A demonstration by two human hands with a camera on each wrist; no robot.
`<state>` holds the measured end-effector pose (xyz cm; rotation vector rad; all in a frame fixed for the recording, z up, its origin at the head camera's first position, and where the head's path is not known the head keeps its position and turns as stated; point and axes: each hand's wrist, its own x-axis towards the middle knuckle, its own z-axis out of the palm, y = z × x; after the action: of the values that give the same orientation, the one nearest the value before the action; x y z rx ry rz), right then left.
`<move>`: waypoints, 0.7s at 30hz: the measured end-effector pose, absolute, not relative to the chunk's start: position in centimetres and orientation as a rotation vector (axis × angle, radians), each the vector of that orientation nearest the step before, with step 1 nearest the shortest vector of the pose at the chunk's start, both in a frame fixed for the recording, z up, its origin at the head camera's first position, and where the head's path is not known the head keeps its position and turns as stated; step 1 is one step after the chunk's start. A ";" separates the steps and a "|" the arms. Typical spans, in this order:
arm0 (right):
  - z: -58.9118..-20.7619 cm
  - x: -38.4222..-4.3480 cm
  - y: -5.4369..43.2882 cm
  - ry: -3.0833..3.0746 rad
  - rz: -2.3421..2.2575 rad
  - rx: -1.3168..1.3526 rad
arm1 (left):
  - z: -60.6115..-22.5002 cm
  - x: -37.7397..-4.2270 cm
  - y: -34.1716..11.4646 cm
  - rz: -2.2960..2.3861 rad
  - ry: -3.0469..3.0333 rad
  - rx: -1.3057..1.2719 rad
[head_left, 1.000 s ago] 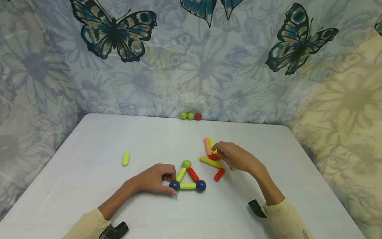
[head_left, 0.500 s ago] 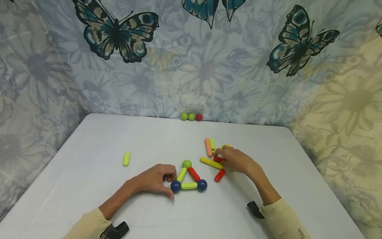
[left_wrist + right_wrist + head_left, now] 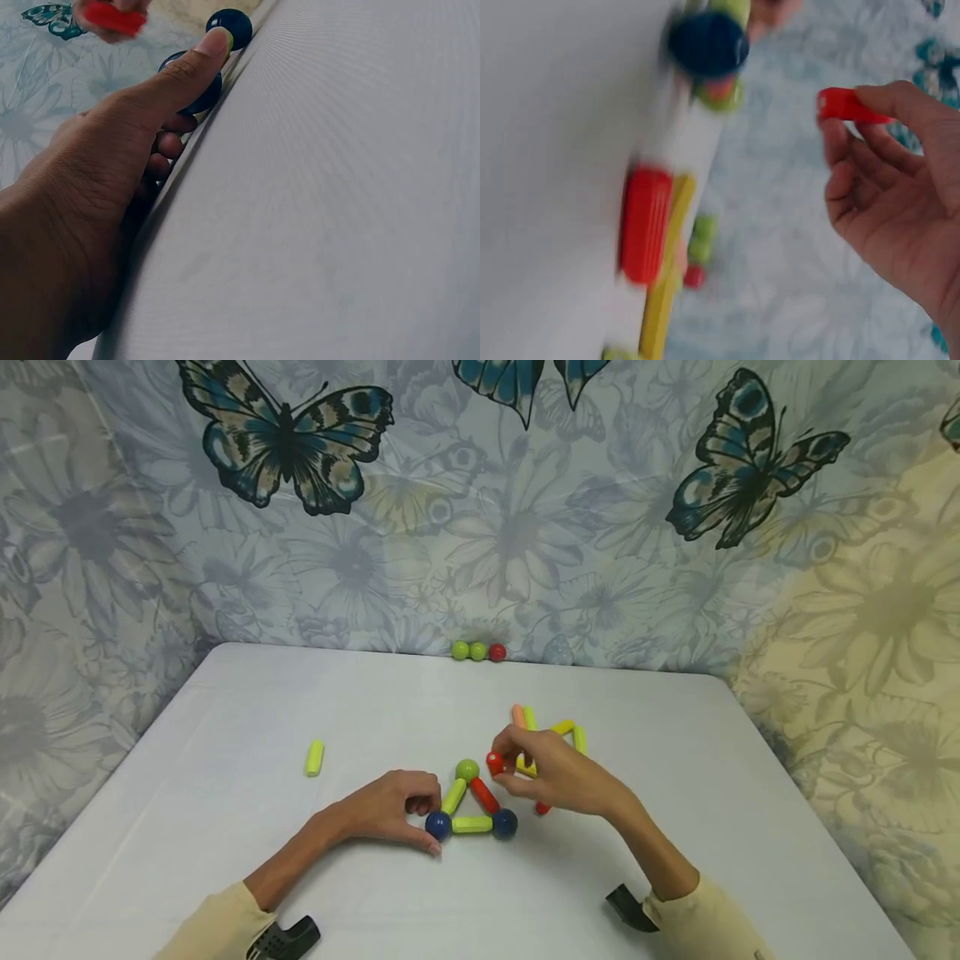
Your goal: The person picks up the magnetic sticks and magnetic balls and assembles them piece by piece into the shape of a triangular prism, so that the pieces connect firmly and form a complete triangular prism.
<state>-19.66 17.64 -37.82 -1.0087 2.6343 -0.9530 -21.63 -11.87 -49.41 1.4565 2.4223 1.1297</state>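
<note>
My left hand (image 3: pixel 390 810) holds a dark blue ball (image 3: pixel 438 825) between thumb and curled fingers. That ball is one corner of a flat triangle on the white table; a second blue ball (image 3: pixel 505 824) and a green ball (image 3: pixel 467 770) form the other corners. Two yellow-green sticks, one along the near side (image 3: pixel 472 825), and a red stick (image 3: pixel 484 795) join them. Up and to the right, my right hand (image 3: pixel 562 770) pinches a short red stick (image 3: pixel 844 104) between thumb and fingers, its end pointing toward the green ball.
Beyond and under the right hand lie several loose sticks: peach (image 3: pixel 518 716), yellow (image 3: pixel 562 727), yellow-green (image 3: pixel 580 740) and another red one (image 3: pixel 646 223). A lone yellow-green stick (image 3: pixel 314 758) lies to the left. Two green balls (image 3: pixel 469 651) and a red ball (image 3: pixel 497 652) line the back edge.
My right hand has picked the red stick out of the pile and carried it left toward the triangle. The left hand stays at its blue ball.
</note>
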 end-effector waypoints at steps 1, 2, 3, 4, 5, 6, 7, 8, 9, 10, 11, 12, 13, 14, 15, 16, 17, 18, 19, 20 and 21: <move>-37.8 -19.1 16.9 2.595 -1.020 -1.069 | -49.4 -21.6 -11.9 1.133 2.417 1.448; -38.0 -18.6 16.1 2.557 -1.079 -1.120 | -49.4 -21.6 -11.9 1.135 2.416 1.448; -38.2 -18.2 15.5 2.528 -1.122 -1.168 | -49.4 -21.6 -11.9 1.140 2.411 1.449; -38.5 -17.9 15.0 2.506 -1.156 -1.204 | -49.4 -21.6 -11.9 1.146 2.406 1.448; -38.9 -17.6 14.5 2.489 -1.179 -1.231 | -49.4 -21.5 -11.9 1.153 2.403 1.446; -39.2 -17.4 14.1 2.483 -1.188 -1.236 | -49.4 -21.5 -11.9 1.159 2.400 1.445; -39.6 -17.3 13.8 2.475 -1.190 -1.234 | -49.3 -21.5 -11.9 1.166 2.396 1.441; -40.0 -17.2 13.5 2.475 -1.178 -1.224 | -49.3 -21.5 -11.9 1.170 2.396 1.439; -40.3 -17.2 13.2 2.476 -1.159 -1.215 | -49.3 -21.5 -12.0 1.171 2.400 1.434; -40.6 -17.3 13.0 2.476 -1.137 -1.204 | -49.2 -21.4 -12.0 1.172 2.401 1.429; -40.9 -17.4 12.9 2.477 -1.113 -1.197 | -49.2 -21.4 -12.0 1.173 2.402 1.427; -41.1 -17.5 12.8 2.475 -1.091 -1.189 | -49.2 -21.5 -12.0 1.172 2.403 1.429; -41.3 -17.5 12.7 2.468 -1.076 -1.185 | -49.2 -21.5 -12.0 1.173 2.402 1.428; -41.3 -17.6 12.7 2.462 -1.060 -1.183 | -49.2 -21.5 -12.0 1.177 2.402 1.433; -41.3 -17.7 12.6 2.458 -1.048 -1.182 | -49.2 -21.5 -12.1 1.177 2.405 1.436; -41.1 -17.7 12.8 2.456 -1.038 -1.175 | -49.3 -21.5 -12.0 1.184 2.399 1.445; -40.8 -17.7 13.0 2.459 -1.026 -1.164 | -49.3 -21.5 -12.0 1.187 2.398 1.447; -40.5 -17.7 13.2 2.472 -1.009 -1.150 | -49.3 -21.5 -11.9 1.185 2.398 1.451; -40.1 -17.7 13.5 2.486 -0.995 -1.135 | -49.3 -21.5 -11.9 1.184 2.398 1.458; -39.6 -17.8 13.9 2.502 -0.973 -1.120 | -49.4 -21.5 -11.9 1.175 2.400 1.461; -39.2 -17.9 14.4 2.524 -0.950 -1.106 | -49.4 -21.5 -11.9 1.164 2.401 1.453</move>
<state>-17.86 14.44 -39.16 -1.1065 2.5241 -0.9498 -21.52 -11.90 -49.36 1.4529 2.4008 1.1638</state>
